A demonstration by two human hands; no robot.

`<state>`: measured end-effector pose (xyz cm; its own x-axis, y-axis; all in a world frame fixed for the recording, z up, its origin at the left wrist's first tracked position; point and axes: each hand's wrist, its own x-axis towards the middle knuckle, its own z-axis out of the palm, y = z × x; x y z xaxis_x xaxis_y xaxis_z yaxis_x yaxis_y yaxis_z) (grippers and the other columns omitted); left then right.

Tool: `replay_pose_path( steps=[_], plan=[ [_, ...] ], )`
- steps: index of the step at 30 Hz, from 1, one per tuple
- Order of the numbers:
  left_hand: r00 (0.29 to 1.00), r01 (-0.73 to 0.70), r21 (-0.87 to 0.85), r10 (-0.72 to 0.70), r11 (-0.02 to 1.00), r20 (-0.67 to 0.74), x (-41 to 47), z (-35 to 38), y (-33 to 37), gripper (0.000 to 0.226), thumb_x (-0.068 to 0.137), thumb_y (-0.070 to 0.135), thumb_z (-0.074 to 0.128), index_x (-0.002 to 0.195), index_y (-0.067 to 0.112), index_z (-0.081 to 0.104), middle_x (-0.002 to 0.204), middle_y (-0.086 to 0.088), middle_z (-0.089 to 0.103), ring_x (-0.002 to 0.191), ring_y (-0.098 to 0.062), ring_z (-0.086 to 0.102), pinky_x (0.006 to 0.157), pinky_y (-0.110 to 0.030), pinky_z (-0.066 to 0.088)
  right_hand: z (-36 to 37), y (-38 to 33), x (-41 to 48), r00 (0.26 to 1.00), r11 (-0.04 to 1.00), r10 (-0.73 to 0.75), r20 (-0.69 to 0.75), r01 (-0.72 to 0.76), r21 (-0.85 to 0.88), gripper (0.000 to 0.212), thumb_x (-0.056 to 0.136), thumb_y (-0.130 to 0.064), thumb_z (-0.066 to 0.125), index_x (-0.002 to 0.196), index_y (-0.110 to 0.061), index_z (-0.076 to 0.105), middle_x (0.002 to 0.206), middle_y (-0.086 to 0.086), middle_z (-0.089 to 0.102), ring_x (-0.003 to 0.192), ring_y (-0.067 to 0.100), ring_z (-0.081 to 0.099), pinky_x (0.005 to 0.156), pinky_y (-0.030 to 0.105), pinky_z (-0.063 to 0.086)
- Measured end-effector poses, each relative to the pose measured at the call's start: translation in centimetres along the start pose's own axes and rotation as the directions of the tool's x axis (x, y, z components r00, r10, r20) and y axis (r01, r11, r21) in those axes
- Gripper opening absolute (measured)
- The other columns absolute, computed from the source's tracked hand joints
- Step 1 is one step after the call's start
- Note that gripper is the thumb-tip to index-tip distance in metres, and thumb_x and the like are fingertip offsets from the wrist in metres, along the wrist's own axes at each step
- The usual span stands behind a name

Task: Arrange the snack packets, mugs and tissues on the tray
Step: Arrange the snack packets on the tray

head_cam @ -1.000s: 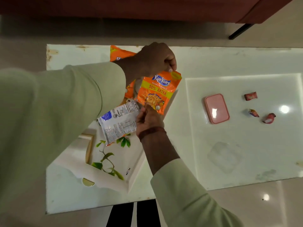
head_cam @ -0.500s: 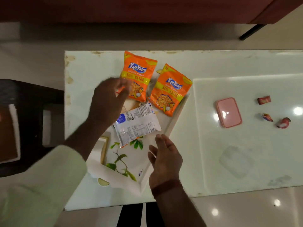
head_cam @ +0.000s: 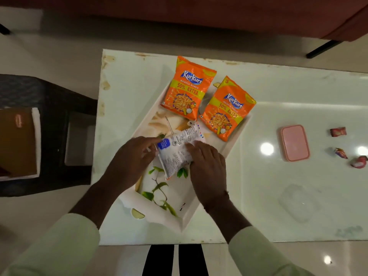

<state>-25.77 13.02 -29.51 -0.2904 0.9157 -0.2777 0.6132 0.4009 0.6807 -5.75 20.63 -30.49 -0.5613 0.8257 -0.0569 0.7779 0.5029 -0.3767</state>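
Both hands are squaring a white packet point(head_cam: 177, 154) mid-tray point(head_cam: 187, 214), seemingly to align it below two orange packets point(head_cam: 188, 90). The right hand point(head_cam: 207, 172) is pressing flat on it. The left hand point(head_cam: 131, 162) is meeting its edge, pinching or touching unclear.

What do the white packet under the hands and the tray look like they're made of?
White packet: thin plastic film, likely glossy; it creases and catches light. Tray: rigid and smooth, probably melamine or plastic, judging by its raised rim and printed leaf pattern.
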Motion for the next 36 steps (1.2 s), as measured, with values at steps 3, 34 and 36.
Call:
replay_pose_path(
  steps=[3,34,36],
  plan=[
    [0.995,0.052,-0.255,-0.072,0.965,-0.069,0.4,-0.8,1.3,0.018,0.095,0.027,0.061,0.105,0.041,0.067,0.097,0.021,0.069,0.091,0.001,0.062,0.076,-0.017,0.052,-1.3,0.8,0.7,0.999,0.965,0.019,-0.034,-0.01,0.262,0.031,0.087,-0.012,0.058,0.114,-0.019,0.071,0.113,-0.002,0.072,0.105,0.018,0.065,0.09,0.033,0.052],
    [0.86,0.193,-0.346,-0.328,0.918,-0.392,8.6,5.5,6.9,0.025,0.092,0.029,0.066,0.111,0.013,0.07,0.111,-0.001,0.07,0.099,-0.012,0.064,0.079,-0.01,0.042,-0.6,-0.5,5.0,0.706,0.496,0.707,0.037,-0.533,0.686,0.046,0.071,-0.042,0.085,0.101,-0.038,0.05,0.089,-0.019,0.068,0.074,-0.009,0.065,0.06,0.004,0.041],
    [0.864,0.163,-0.336,-0.299,0.928,-0.406,8.0,5.3,6.6,0.023,0.092,0.028,0.066,0.111,0.014,0.068,0.11,0.0,0.069,0.097,-0.011,0.062,0.075,-0.003,0.038,-0.7,-0.2,4.6,0.732,0.554,0.681,-0.005,-0.511,0.657,0.049,0.07,-0.044,0.084,0.105,-0.038,0.05,0.098,-0.017,0.064,0.083,0.0,0.064,0.064,0.008,0.04]
  ],
)
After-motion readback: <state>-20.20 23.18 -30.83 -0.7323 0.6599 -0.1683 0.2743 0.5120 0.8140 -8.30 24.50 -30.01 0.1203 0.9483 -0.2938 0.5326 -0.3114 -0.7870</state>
